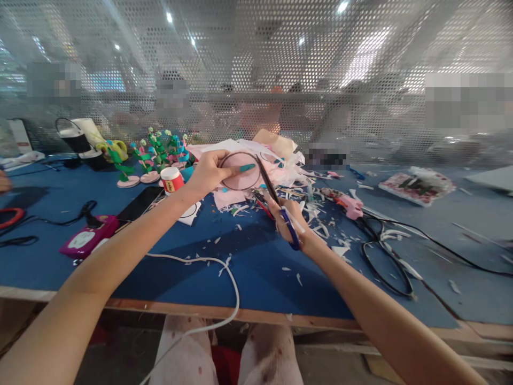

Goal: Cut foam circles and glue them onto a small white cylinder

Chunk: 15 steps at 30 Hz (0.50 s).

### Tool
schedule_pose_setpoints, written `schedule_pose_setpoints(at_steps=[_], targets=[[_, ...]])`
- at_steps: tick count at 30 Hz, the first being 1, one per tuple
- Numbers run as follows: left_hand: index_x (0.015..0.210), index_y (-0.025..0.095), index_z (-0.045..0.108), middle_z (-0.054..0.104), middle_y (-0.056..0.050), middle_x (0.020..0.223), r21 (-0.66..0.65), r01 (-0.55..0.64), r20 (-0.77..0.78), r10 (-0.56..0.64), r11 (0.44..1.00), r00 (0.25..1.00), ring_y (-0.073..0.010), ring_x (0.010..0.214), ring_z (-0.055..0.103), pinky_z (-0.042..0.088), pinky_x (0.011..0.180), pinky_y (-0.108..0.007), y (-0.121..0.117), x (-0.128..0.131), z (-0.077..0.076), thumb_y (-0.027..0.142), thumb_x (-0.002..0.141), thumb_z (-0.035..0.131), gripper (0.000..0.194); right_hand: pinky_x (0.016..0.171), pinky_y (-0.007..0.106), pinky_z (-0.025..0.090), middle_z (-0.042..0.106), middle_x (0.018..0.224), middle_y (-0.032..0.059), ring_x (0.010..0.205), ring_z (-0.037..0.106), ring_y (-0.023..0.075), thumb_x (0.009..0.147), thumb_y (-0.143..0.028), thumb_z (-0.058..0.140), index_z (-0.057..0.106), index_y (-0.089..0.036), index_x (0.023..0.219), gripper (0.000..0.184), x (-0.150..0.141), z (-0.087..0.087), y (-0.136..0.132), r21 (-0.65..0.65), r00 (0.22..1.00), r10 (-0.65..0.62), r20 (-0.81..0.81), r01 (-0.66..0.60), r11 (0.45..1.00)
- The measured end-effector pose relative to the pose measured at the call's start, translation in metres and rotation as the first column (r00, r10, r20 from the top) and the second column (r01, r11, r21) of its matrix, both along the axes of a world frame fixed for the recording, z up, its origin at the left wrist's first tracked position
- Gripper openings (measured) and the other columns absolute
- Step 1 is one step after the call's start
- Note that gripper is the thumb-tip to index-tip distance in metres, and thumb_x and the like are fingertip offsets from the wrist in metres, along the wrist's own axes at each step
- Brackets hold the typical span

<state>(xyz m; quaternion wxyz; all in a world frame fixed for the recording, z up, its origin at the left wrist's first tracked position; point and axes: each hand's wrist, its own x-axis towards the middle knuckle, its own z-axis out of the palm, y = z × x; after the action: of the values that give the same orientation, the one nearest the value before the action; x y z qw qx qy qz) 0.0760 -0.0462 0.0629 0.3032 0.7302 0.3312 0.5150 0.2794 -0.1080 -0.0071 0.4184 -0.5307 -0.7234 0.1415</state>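
Note:
My left hand is closed on a pink disc with a dark drawn circle, held up above the blue table. A teal-painted thumbnail presses on its face. My right hand grips blue-handled scissors, fingers through the loops. The dark blades point up and left and meet the right edge of the pink disc. Paper scraps lie scattered under both hands.
A heap of pink and white paper lies behind the disc. Left are green paper figures, a glue jar, a phone and a magenta device. A pink glue gun and black cables lie right. A white cable hangs over the front edge.

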Motion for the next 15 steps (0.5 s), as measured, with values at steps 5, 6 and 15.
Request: schedule_pose_setpoints(at_steps=[5, 6, 15], targets=[[0.053, 0.017, 0.045, 0.037, 0.003, 0.055, 0.014, -0.001, 0.01, 0.001, 1.0, 1.0, -0.0101, 0.059, 0.042, 0.033, 0.049, -0.023, -0.0033, 0.0001, 0.002, 0.041, 0.059, 0.082, 0.045, 0.051, 0.028, 0.033, 0.038, 0.045, -0.0004, 0.046, 0.04, 0.0135, 0.08, -0.079, 0.026, 0.038, -0.022, 0.053, 0.064, 0.0001, 0.0, 0.0005, 0.003, 1.0, -0.002, 0.014, 0.002, 1.0], [0.053, 0.017, 0.046, 0.037, 0.003, 0.055, 0.016, 0.0, 0.012, 0.0, 1.0, 1.0, -0.0102, 0.059, 0.042, 0.033, 0.049, -0.023, -0.0038, 0.0001, 0.0024, 0.042, 0.06, 0.082, 0.044, 0.051, 0.028, 0.033, 0.037, 0.045, -0.0006, 0.046, 0.04, 0.0135, 0.08, -0.079, 0.027, 0.038, -0.022, 0.053, 0.064, -0.0001, 0.0001, 0.0006, 0.004, 1.0, -0.002, 0.013, 0.002, 1.0], [0.049, 0.017, 0.043, 0.033, 0.004, 0.053, 0.006, 0.003, -0.035, -0.003, 1.0, 0.999, -0.008, 0.054, 0.035, 0.029, 0.046, -0.023, -0.0043, 0.0009, 0.0038, 0.037, 0.059, 0.082, 0.046, 0.049, 0.027, 0.033, 0.039, 0.045, -0.001, 0.047, 0.045, 0.0153, 0.081, -0.076, 0.029, 0.043, -0.023, 0.058, 0.06, -0.0042, 0.0044, -0.0053, -0.086, 0.999, 0.045, -0.024, -0.047, 0.995]])
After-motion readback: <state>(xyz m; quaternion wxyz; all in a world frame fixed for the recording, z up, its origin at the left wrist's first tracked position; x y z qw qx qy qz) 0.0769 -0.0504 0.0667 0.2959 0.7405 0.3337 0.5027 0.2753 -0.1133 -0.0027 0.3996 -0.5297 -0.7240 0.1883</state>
